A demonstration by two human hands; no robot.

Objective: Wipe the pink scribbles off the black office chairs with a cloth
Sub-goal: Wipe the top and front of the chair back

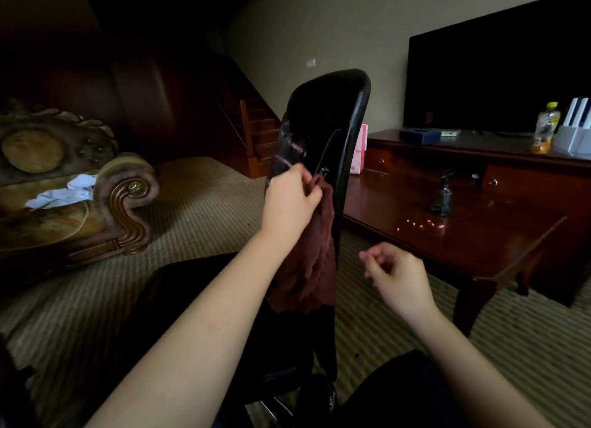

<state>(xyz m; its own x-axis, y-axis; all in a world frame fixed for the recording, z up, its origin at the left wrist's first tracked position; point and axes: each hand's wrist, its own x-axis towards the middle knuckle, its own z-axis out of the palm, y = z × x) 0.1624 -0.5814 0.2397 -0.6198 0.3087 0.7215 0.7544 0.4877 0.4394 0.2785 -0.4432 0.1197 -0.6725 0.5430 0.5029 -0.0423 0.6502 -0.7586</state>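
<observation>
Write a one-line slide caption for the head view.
Left hand presses a dark red cloth against the black office chair backrest near pinkish marks, right hand free.

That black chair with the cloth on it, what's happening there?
A person is cleaning the glossy black office chair back. Their left hand pinches a dark reddish-brown cloth against it, just below faint pink scribbles that remain. The right hand hangs free beside the chair, loosely curled, holding nothing.

The chair back [323, 120] is glossy black with faint pink streaks [289, 152]; the cloth [310, 261] is dark maroon. The carpet [198, 210] is beige with fine stripes, the table [447, 232] reddish-brown, and the bottle [545, 128] at 2 o'clock has a yellow cap.
</observation>
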